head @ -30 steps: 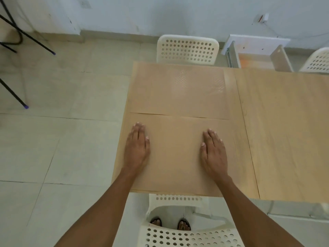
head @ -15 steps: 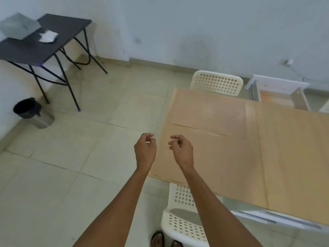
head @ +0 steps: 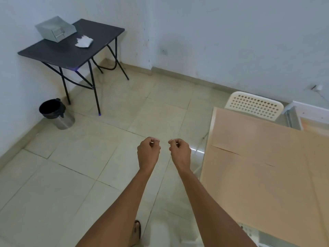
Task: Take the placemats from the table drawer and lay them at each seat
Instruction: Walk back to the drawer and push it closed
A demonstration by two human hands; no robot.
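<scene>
Two tan placemats lie on the wooden table (head: 318,157) at the right. The near placemat (head: 249,189) sits at the table's front end and the far placemat (head: 249,132) lies beyond it, in front of a white perforated chair (head: 254,105). The open table drawer (head: 309,114) sticks out at the far right edge of the view. My left hand (head: 148,152) and my right hand (head: 179,152) hang over the floor to the left of the table. Both are loosely curled with nothing in them.
A black folding side table (head: 71,49) stands in the far left corner with a grey metal box (head: 55,30) and a crumpled white cloth (head: 83,42) on it. A small metal bin (head: 56,114) with a black liner stands beside it. Pale floor tiles fill the middle.
My hands lifted off the near placemat and curled shut. The view swung left, so the table now lies to the right and the side table and bin are in sight.
</scene>
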